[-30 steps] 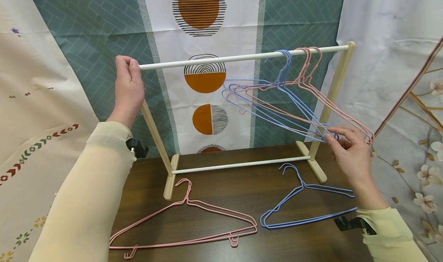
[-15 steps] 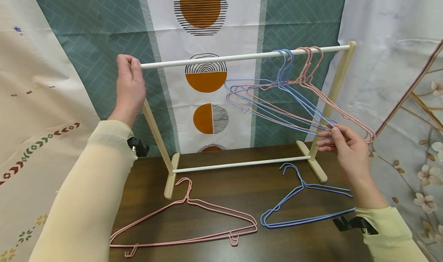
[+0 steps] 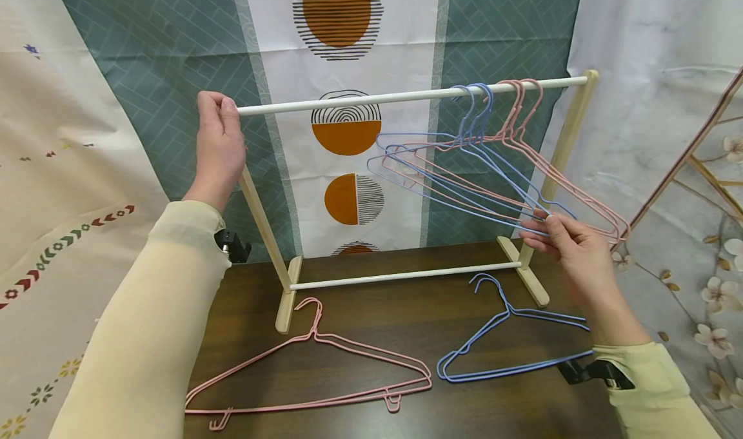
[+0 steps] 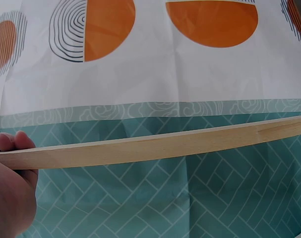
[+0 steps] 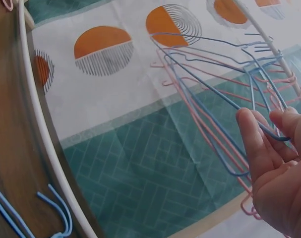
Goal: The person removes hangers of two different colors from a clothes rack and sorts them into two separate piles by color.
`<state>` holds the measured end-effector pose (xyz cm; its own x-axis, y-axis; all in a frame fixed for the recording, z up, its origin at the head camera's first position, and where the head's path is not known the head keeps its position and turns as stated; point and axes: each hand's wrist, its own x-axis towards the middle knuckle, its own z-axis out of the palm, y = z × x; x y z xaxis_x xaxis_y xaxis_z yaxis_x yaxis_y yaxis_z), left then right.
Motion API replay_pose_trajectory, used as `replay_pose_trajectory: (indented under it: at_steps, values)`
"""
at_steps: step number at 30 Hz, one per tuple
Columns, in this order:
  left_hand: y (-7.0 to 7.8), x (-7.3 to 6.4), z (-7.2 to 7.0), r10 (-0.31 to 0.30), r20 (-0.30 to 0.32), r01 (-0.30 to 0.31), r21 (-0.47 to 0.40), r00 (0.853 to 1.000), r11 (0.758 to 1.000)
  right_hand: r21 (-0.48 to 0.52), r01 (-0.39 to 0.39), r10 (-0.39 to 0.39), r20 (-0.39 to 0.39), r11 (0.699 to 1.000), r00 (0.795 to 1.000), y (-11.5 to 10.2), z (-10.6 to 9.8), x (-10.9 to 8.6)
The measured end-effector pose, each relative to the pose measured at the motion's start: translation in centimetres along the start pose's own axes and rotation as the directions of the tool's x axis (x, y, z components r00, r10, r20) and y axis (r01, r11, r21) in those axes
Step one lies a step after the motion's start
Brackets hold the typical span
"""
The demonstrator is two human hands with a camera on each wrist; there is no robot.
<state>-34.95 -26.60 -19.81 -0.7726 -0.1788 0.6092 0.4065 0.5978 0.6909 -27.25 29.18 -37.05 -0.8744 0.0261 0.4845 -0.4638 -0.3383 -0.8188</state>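
Observation:
In the head view my left hand grips the upper left corner of a small clothes rack, where the white top rod meets the wooden post. The left wrist view shows fingers around that post. My right hand pinches the lower right corner of a blue clothes hanger between thumb and fingers. That hanger's hook sits over the top rod, in front of more blue hangers. Pink hangers hang to their right, near the right post.
Two nested pink hangers lie on the dark wooden table at the front left. Blue hangers lie at the front right, partly behind my right wrist. A white lower rod joins the rack's feet. Patterned cloth hangs behind.
The nearest blue hanger has come apart from the other blue ones, its hook a little further left on the rod. My right hand has shifted slightly left. The left hand stays on the rack.

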Motion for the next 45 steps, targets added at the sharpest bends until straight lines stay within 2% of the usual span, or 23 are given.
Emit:
replay_pose_trajectory:
  at_steps: [4, 12, 19, 26, 36, 42, 45]
  values:
    - [0.0, 0.0, 0.0, -0.008, 0.0, 0.008, 0.004, 1.0, 1.0, 0.103, 0.007, -0.01, 0.022, 0.995, 1.0, -0.3, 0.3, 0.1]
    - [-0.2, -0.1, 0.0, -0.014, -0.002, 0.014, 0.014, 1.0, 1.0, 0.16, 0.023, -0.028, 0.033, 0.987, 0.999, -0.6, 0.8, 0.2]
    - [-0.3, -0.1, 0.1, -0.015, 0.0, 0.015, 0.008, 1.0, 1.0, 0.14, 0.042, -0.047, 0.031, 0.989, 0.998, -0.7, 0.8, -0.3]
    - [-0.2, 0.1, 0.2, -0.005, -0.002, 0.005, 0.016, 1.0, 1.0, 0.109, 0.039, -0.044, 0.037, 0.993, 0.998, -0.6, -0.2, -1.4]
    - [-0.1, 0.2, 0.2, -0.002, -0.002, 0.002, 0.008, 1.0, 1.0, 0.067, -0.071, 0.066, 0.074, 0.995, 0.995, 0.1, -3.0, -3.4]
    - [-0.2, 0.2, 0.2, -0.004, -0.004, 0.004, 0.009, 1.0, 1.0, 0.016, -0.154, 0.15, 0.139, 0.988, 0.979, 0.9, -5.8, -4.8]
    - [-0.2, 0.2, 0.1, 0.0, -0.005, 0.0, 0.012, 1.0, 1.0, 0.007, -0.207, 0.204, 0.147, 0.978, 0.968, 1.2, -7.3, -5.5]
